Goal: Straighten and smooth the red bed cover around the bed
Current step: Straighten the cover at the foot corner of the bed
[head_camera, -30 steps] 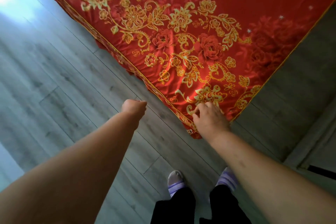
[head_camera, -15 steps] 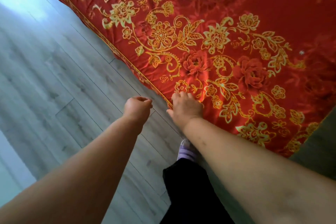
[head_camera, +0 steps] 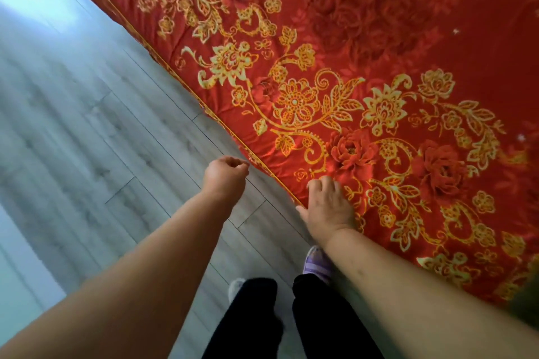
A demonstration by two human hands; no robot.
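The red bed cover [head_camera: 379,52], printed with gold flowers, fills the upper right of the head view. Its gold-piped side edge runs diagonally from top left down to the middle. My right hand [head_camera: 328,208] lies on that edge, with the fingers curled on top of the fabric and the thumb at the piping. Left of the edge and not touching it, my left hand [head_camera: 224,178] hangs over the floor. Its fingers are loosely curled with nothing in them. The cover looks mostly flat here, with faint ripples along the edge further up.
Grey wood-plank floor [head_camera: 102,154] lies along the left side of the bed. My legs in black trousers [head_camera: 262,320] and a purple-striped slipper [head_camera: 316,262] are close against the bedside at the bottom. A pale wall or door [head_camera: 17,280] stands at far left.
I have walked from the cover's corner up along its side. My right hand has slid along the edge with me, and my left hand has stayed just off it.
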